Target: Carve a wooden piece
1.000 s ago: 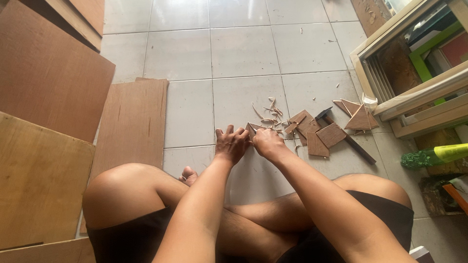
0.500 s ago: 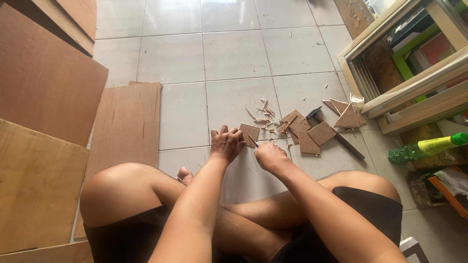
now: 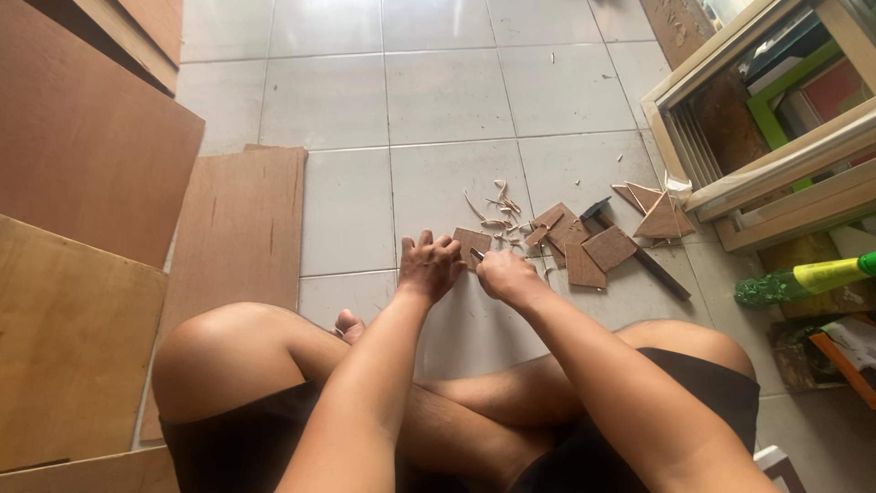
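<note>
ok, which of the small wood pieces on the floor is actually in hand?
The small wood piece pinned under the left hand, beside the right hand; the other cut pieces lie untouched further right.

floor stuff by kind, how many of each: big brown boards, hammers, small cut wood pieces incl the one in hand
Large brown plywood boards, leaning at left or flat on the tiles: 4
Black-headed hammer: 1
Small flat brown wood pieces, about: 7, counting the one under the left hand and right hand, the loose pile and the triangles
Total: about 12; pale shavings not counted.
</note>
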